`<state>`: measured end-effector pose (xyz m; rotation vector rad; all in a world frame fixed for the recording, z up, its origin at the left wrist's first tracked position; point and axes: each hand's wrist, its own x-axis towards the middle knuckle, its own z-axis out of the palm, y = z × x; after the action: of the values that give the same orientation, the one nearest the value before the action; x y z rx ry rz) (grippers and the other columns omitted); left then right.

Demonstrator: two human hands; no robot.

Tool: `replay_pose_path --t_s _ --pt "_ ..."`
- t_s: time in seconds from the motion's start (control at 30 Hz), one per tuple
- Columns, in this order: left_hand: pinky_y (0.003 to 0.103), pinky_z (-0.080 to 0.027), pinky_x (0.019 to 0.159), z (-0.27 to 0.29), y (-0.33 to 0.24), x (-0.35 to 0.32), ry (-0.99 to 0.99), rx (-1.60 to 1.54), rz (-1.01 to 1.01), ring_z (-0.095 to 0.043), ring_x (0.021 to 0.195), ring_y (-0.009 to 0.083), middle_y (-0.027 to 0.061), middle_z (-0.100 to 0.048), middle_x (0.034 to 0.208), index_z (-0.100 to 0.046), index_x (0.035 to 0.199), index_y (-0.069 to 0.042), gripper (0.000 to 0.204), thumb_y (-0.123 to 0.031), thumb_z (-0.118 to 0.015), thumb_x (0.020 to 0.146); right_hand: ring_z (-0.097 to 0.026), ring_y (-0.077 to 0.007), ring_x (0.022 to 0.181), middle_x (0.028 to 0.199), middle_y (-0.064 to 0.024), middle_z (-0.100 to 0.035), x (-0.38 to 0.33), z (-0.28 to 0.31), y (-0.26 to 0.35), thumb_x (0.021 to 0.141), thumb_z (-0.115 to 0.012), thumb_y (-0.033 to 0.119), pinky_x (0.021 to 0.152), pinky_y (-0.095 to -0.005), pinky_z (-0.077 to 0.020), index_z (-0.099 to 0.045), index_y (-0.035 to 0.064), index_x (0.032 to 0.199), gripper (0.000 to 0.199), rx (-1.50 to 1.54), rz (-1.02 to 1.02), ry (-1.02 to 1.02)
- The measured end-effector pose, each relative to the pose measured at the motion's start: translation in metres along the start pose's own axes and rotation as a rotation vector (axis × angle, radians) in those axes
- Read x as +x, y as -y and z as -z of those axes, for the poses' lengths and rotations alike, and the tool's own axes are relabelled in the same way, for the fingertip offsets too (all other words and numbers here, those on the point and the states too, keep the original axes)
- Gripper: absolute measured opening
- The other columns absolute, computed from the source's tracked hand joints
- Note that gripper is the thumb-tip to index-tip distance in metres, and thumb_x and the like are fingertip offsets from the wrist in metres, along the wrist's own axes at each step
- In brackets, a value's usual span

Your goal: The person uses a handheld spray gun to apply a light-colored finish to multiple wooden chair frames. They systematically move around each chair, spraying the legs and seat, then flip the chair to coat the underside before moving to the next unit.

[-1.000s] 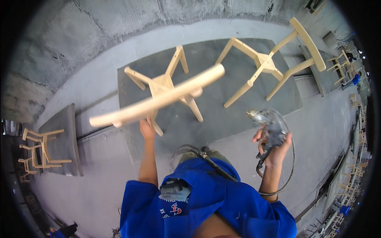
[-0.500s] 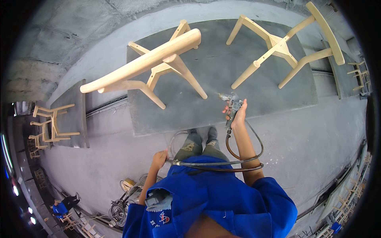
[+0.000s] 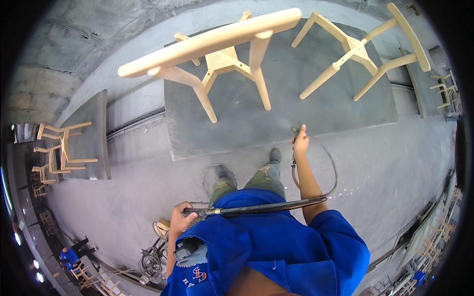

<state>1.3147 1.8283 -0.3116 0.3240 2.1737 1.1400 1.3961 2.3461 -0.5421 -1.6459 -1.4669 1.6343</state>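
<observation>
My right hand (image 3: 300, 143) is wrapped round a spray gun (image 3: 296, 129), which appears foreshortened near the front edge of a dark grey board (image 3: 316, 111). A faint haze hangs above the gun. Dark hoses (image 3: 266, 206) loop from it past my right forearm and across my waist. At my left side, my left hand (image 3: 181, 217) grips the hoses. Beyond the hands, an unfinished wooden chair frame (image 3: 212, 41) stands on the board with its thick curved top rail toward me. A second wooden chair frame (image 3: 355, 51) stands farther right. Neither hand touches a frame.
Several chair frames (image 3: 64, 148) stand by another grey board (image 3: 98, 143) on the left. More frames (image 3: 447, 91) are at far right. Coiled hose (image 3: 150, 264) lies on the floor behind my left side. A person in blue (image 3: 71, 255) is at lower left.
My right hand has drawn nearer with the spray gun, which has turned. My left hand has shifted back along the hoses. My feet have stepped apart, and the left chair frame's apparent angle has changed.
</observation>
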Motion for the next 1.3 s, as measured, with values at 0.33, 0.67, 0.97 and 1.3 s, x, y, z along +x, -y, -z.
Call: replay_pose_path --t_s 0.33,0.67,0.97,1.3 --pt "0.037 -0.045 0.064 0.068 0.116 -0.012 0.003 -0.114 -0.001 -0.053 0.064 0.0236 0.0101 -0.055 0.065 -0.058 0.078 0.002 0.056 -0.046 -0.085 0.069 -0.069 -0.0437 0.093 0.098 -0.0208 -0.072 -0.120 -0.139 0.068 0.096 -0.063 0.045 0.080 -0.0525 -0.0543 -0.061 0.0082 0.123 0.045 -1.152 0.530 0.326" --pt "0.030 -0.042 0.061 0.052 0.109 0.085 0.203 -0.262 -0.298 -0.052 0.069 0.0122 0.0010 -0.056 0.070 -0.061 0.079 -0.002 0.061 -0.059 -0.081 0.076 -0.073 -0.0310 0.083 0.093 -0.0188 -0.071 -0.316 -0.038 0.250 0.087 -0.078 0.009 0.074 -0.0346 -0.0566 -0.063 0.0022 0.119 0.035 -0.829 1.238 0.008" --pt "0.028 -0.041 0.061 0.053 0.072 0.101 0.194 -0.326 -0.340 -0.050 0.068 0.0103 -0.0008 -0.054 0.070 -0.060 0.078 -0.002 0.062 -0.059 -0.084 0.073 -0.061 -0.0093 0.065 0.082 -0.0061 -0.068 -0.277 -0.018 0.188 0.097 -0.070 0.018 0.054 -0.0242 -0.0444 -0.063 0.0014 0.106 0.020 -0.185 0.671 -0.063" --pt "0.032 -0.042 0.063 0.034 0.027 0.020 0.056 -0.148 -0.157 -0.055 0.067 0.0157 0.0033 -0.059 0.069 -0.061 0.075 -0.003 0.059 -0.055 -0.088 0.065 -0.061 -0.0125 0.057 0.071 -0.0055 -0.063 -0.199 -0.082 0.158 0.101 -0.064 0.033 0.039 -0.0228 -0.0342 -0.062 0.0033 0.098 0.030 0.310 0.255 0.329"
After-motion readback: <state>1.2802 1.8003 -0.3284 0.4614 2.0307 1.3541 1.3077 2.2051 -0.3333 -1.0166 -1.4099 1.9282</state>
